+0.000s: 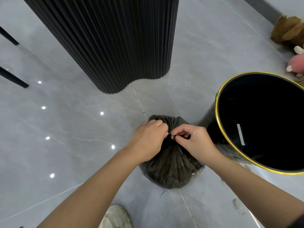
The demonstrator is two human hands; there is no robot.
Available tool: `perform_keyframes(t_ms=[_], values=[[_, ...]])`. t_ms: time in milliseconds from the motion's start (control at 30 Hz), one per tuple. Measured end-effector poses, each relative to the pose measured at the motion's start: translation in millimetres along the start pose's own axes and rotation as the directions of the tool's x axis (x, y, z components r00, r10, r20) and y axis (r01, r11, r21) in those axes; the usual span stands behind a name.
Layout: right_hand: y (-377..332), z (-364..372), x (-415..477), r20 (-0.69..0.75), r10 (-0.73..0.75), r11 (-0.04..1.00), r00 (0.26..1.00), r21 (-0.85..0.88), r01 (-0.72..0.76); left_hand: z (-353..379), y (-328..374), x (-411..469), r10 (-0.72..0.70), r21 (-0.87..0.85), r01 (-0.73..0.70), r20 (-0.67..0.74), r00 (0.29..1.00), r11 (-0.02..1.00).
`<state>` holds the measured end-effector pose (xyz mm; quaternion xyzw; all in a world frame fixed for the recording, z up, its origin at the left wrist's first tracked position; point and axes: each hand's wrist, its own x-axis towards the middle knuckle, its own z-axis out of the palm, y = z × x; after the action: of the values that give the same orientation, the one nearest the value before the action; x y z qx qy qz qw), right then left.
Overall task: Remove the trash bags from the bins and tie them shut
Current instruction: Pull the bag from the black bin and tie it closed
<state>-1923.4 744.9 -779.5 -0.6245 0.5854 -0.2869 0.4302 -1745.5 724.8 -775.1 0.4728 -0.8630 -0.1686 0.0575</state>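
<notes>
Fingers of both my hands are curled in on the neck of the black trash bag (171,163), which sits out of the bin on the grey tiled floor (57,129) straight ahead of me. My left hand (146,140) is closed around the gathered plastic at the top, knuckles up, so its fingertips are hidden from me. My right hand (195,140) pinches a thin twisted strand of the same plastic between thumb and forefinger, just beside the left hand. Whether a knot is finished there I cannot tell. Below my hands the bag bulges full, its pleats fanning down from the neck.

The bin (212,127) stands upright just to the right of the bag; whether the two touch I cannot tell. It is black with a gold rim, and a white strip of label (240,134) shows on its dark inner wall.

Beyond the bag rises a wide black fluted column (115,38). Two thin black legs (13,78) slant in at the left edge. A brown plush toy (289,32) lies at the top right, well apart from the bag. My pale shoe (115,216) shows at the bottom edge, near the bag. Small white light spots glint on the floor to the left
</notes>
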Motion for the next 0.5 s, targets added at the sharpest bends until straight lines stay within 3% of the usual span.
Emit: perform_keyframes(t_ms=[100,200,233,333,367,433,500], values=[[1.4,2.5,-1.5,-0.01,-0.096,0.992,0.995,-0.085,0.095,-3.3,5.4,1.5,-0.222,-0.291,0.272,0.194,0.956,0.917],[3.9,5.0,-0.9,-0.032,-0.165,0.981,0.986,-0.105,0.161,-1.1,0.5,7.4,-0.294,-0.591,0.538,0.462,0.837,0.601],[4.4,5.4,-0.3,-0.035,-0.171,0.981,0.985,-0.102,0.167,-2.4,0.3,7.5,-0.269,-0.581,0.536,0.485,0.832,0.613],[4.8,4.1,1.9,-0.018,-0.118,0.992,0.993,-0.046,0.117,-2.5,-2.5,0.7,-0.148,-0.282,0.254,0.35,0.925,0.925],[4.9,3.5,2.2,-0.001,-0.101,0.994,0.995,-0.03,0.101,-3.7,-3.5,-2.1,-0.107,-0.148,0.154,0.286,0.952,0.977],[5.6,3.0,2.1,0.029,-0.089,0.996,0.996,-0.013,0.089,-4.7,-6.1,-5.6,-0.037,0.03,0.032,0.193,0.98,0.999],[5.8,2.1,2.0,0.043,-0.104,0.994,0.994,-0.025,0.105,-4.2,-6.3,-6.3,0.002,0.053,-0.011,0.155,0.988,0.999]])
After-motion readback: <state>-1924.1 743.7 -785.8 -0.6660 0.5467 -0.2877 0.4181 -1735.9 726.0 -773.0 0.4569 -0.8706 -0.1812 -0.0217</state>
